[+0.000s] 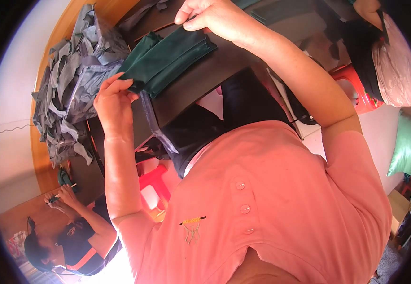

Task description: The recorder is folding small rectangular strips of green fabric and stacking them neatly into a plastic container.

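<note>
Between my two hands, over the dark table, a piece of dark green cloth (pixel 170 61) is stretched, folded in long layers. My left hand (pixel 114 100) pinches its near left end between thumb and fingers. At the far right end, the thumb and fingers of my right hand (pixel 208 18) are closed on the cloth's upper edge. More green fabric bunches behind the flat layers, and I cannot tell whether it is the same piece.
A tall heap of grey fabric scraps (pixel 80 71) stands left of the dark table (pixel 191 92). Red plastic stools (pixel 156 182) are on both sides. A co-worker (pixel 68 236) handles something small at lower left. Another person's arm (pixel 370 10) shows at upper right, near a green cushion (pixel 402 144).
</note>
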A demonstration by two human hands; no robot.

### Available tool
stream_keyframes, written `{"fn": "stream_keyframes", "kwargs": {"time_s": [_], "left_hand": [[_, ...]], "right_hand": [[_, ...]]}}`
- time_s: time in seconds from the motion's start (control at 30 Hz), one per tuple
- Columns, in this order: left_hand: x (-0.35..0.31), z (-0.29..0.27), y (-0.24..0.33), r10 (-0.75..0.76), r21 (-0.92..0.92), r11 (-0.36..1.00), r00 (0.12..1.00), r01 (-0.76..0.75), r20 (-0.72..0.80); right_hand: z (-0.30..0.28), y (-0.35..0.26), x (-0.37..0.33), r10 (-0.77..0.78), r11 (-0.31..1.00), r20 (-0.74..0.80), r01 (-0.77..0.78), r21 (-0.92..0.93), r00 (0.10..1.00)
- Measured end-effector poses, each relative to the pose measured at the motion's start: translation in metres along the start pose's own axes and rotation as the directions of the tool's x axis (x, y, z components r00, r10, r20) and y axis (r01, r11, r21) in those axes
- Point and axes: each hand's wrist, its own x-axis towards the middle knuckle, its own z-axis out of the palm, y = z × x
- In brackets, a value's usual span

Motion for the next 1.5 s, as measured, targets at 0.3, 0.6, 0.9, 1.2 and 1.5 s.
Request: {"fn": "stream_keyframes", "kwargs": {"time_s": [0.3,0.6,0.9,1.2,1.5], "left_hand": [[0.001,0.009,-0.002,-0.094,0.110,0.989,0.995,0.098,-0.036],[0.006,0.009,-0.002,-0.156,0.122,0.980,0.988,0.155,0.002],[-0.001,0.012,0.008,-0.105,0.269,0.958,0.994,0.097,0.015],[0.010,0.010,-0.003,-0.158,0.258,0.953,0.987,0.159,-0.024],[-0.008,0.004,-0.016,0.394,0.599,0.702,0.910,-0.386,0.125]], "right_hand": [[-0.001,-0.003,0.000,-0.007,0.948,0.010,0.010,-0.318,1.000],[0.000,-0.001,0.002,0.076,0.956,0.023,-0.067,-0.286,0.997],[-0.001,-0.018,0.001,0.088,0.949,0.029,-0.075,-0.307,0.996],[0.004,-0.003,0.000,0.052,0.859,0.009,-0.040,-0.510,0.999],[-0.007,-0.017,-0.012,-0.049,0.811,-0.049,0.012,-0.585,0.998]]}}
